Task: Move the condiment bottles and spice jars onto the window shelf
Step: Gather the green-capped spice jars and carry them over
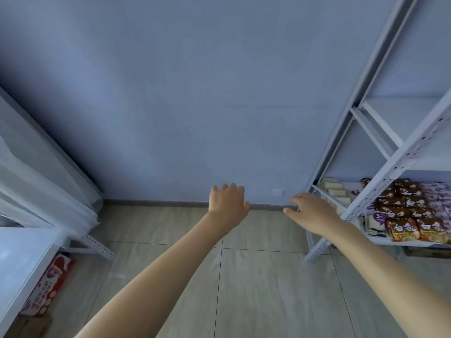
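Bottles and jars: none in frame. Only packaged snacks (pixel 412 215) on the lower tier of the white metal rack (pixel 380 181) at right, plus a red-and-white box (pixel 48 286) on the floor (pixel 244 276) under the white desk (pixel 22 254) at left. Could not tell which way the condiments lay from either hand; probably off-frame, behind or to a side.

Both arms stretched forward over the tiled floor toward the bare wall (pixel 195 93). Left hand (pixel 228 200) back-up, fingers (pixel 231 187) loosely spread and slightly curled, holding nothing. Right hand (pixel 310 211) empty too, fingers relaxed, nearer the rack, just beside its front post without clearly touching. Sheer curtain (pixel 36 172) at left hinted at the window side, so shelf likely lay left, nearer the left hand. Nothing picked up yet.
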